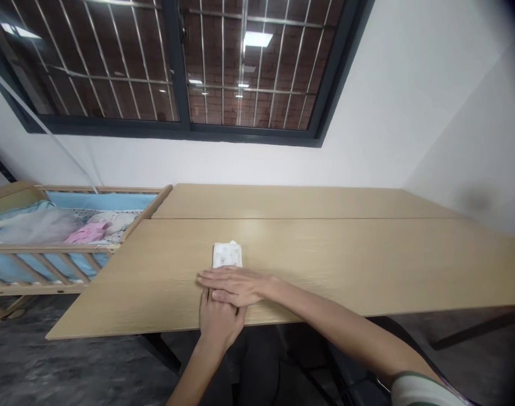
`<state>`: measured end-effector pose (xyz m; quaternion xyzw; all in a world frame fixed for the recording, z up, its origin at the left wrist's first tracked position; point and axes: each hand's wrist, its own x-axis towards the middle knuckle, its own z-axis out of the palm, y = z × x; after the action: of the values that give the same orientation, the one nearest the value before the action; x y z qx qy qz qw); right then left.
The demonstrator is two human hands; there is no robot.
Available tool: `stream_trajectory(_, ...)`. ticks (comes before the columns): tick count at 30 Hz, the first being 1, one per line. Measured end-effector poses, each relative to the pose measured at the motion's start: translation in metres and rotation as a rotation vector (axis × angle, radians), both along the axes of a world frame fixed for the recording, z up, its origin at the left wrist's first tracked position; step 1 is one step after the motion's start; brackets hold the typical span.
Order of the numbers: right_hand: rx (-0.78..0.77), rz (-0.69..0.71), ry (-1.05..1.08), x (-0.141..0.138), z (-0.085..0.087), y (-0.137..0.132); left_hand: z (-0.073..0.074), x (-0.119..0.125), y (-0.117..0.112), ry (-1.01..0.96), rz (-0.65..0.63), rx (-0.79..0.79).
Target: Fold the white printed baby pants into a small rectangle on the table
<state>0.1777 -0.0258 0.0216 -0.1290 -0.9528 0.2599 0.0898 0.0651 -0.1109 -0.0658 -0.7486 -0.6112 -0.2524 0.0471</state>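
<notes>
A small folded white cloth [227,254] with a faint print lies on the light wooden table [325,259] near its front edge. My right hand [234,285] lies flat across the near end of the cloth, fingers stretched out to the left, palm down. My left hand [218,321] rests at the table's front edge just below it, its fingers tucked under the right hand and mostly hidden. Both hands press on the near part of the cloth, which they cover.
A wooden baby crib [62,242] with blue lining, white and pink bedding stands at the left, touching the table's corner. A second table top [299,200] lies behind, against the white wall under a barred window [176,62]. Dark floor lies below.
</notes>
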Motion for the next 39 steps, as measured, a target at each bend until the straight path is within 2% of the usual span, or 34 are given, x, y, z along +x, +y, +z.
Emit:
stream_trajectory(3,-0.061,-0.038,-0.046,0.011,-0.012,0.014,-0.003,-0.006,0.001,-0.023,0.001,-0.001)
stream_trajectory(8,0.011,-0.254,-0.081,0.026,-0.026,0.09,0.006,-0.003,-0.005,-0.017,0.07,-0.016)
stream_trajectory(11,0.059,-0.369,-0.103,0.021,-0.031,0.116,0.01,-0.001,-0.007,0.002,0.069,-0.039)
stream_trajectory(14,0.168,-0.476,-0.033,0.015,-0.025,0.098,0.01,-0.003,-0.007,0.027,0.056,-0.047)
stream_trajectory(17,0.31,-0.66,0.221,0.031,-0.009,0.042,0.007,-0.007,-0.009,0.022,0.039,-0.025)
stream_trajectory(19,0.373,-0.922,0.447,0.063,-0.001,-0.008,0.006,-0.011,-0.013,0.018,0.021,-0.005)
stream_trajectory(20,0.408,-1.117,0.58,0.086,0.0,-0.035,0.006,-0.014,-0.016,0.025,0.013,0.003)
stream_trajectory(22,0.537,-1.624,0.826,0.141,-0.007,-0.085,0.007,-0.02,-0.026,0.047,0.009,0.013)
stream_trajectory(24,0.659,-2.164,0.925,0.201,-0.026,-0.124,0.008,-0.028,-0.038,0.06,0.019,0.016)
stream_trajectory(26,0.593,-2.578,0.77,0.256,-0.053,-0.147,0.008,-0.035,-0.051,0.053,0.035,0.02)
stream_trajectory(27,0.501,-2.72,0.662,0.279,-0.069,-0.153,0.008,-0.038,-0.057,0.047,0.039,0.025)
stream_trajectory(29,0.202,-2.897,0.442,0.314,-0.1,-0.156,0.006,-0.042,-0.065,0.036,0.043,0.04)
stream_trajectory(31,-0.171,-2.91,0.173,0.337,-0.129,-0.152,0.004,-0.046,-0.067,0.036,0.042,0.052)
stream_trajectory(33,-0.423,-2.823,-0.02,0.35,-0.154,-0.146,0.003,-0.048,-0.067,0.052,0.042,0.056)
stream_trajectory(35,-0.512,-2.739,-0.091,0.356,-0.174,-0.143,0.002,-0.048,-0.065,0.075,0.039,0.053)
stream_trajectory(39,-0.505,-2.667,-0.168,0.356,-0.204,-0.142,-0.002,-0.045,-0.066,0.064,0.05,0.056)
